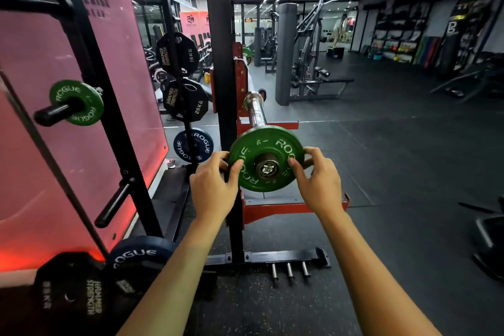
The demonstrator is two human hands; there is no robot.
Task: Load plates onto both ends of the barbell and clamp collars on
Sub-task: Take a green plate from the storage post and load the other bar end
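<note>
A green ROGUE plate point(278, 144) sits on the near end of the barbell sleeve point(256, 113), whose end cap pokes through the plate's hole. My left hand point(212, 185) grips the plate's left edge, thumb on its face and fingers behind. On the plate's right edge my right hand point(317, 177) holds it the same way. The barbell runs away from me across the red rack hooks point(241, 82). No collar shows on the sleeve.
The black rack upright point(221, 63) stands just left of the plate. Storage pegs on the left carry a green plate point(77, 102), black 15 kg and 25 kg plates point(185, 99) and a blue plate point(193, 146). More plates point(136, 256) lie at bottom left. Three short pins point(289, 270) lie on the floor.
</note>
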